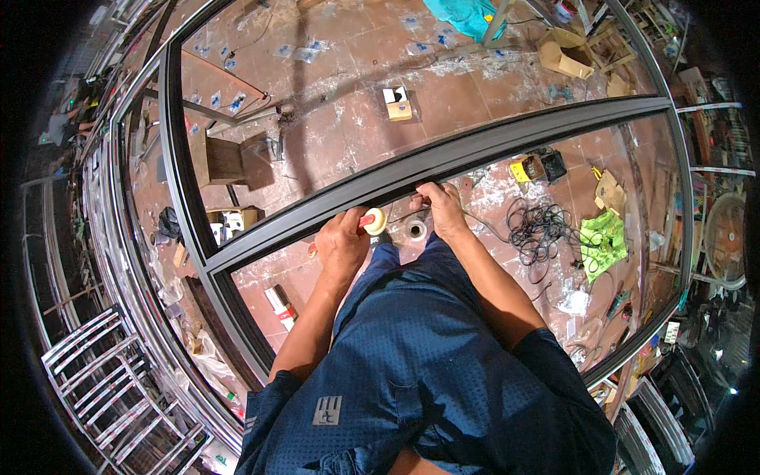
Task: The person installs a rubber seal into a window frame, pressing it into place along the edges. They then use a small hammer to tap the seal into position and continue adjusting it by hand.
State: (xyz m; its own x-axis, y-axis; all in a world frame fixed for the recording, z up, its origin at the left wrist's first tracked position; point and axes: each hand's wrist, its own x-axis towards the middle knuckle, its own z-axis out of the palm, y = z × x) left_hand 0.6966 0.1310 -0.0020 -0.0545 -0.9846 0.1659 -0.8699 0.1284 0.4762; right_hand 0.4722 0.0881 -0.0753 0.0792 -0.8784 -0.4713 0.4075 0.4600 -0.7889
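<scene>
A large dark grey metal frame surrounds me at about waist height, its crossbar slanting across in front. My left hand is closed at the crossbar's near edge. From its thumb side sticks out a cream, round-headed tool with a red part; its lower end is hidden. A little to the right, my right hand has its fingers curled and pressed against the same edge. Whatever those fingers pinch is too small or too hidden to make out.
Below, a white ring-shaped roll sits by my feet. Tangled black cable, a bright green cloth and a yellow-and-black case lie right. Beyond the crossbar are a small box and a carton. Metal bars stand left.
</scene>
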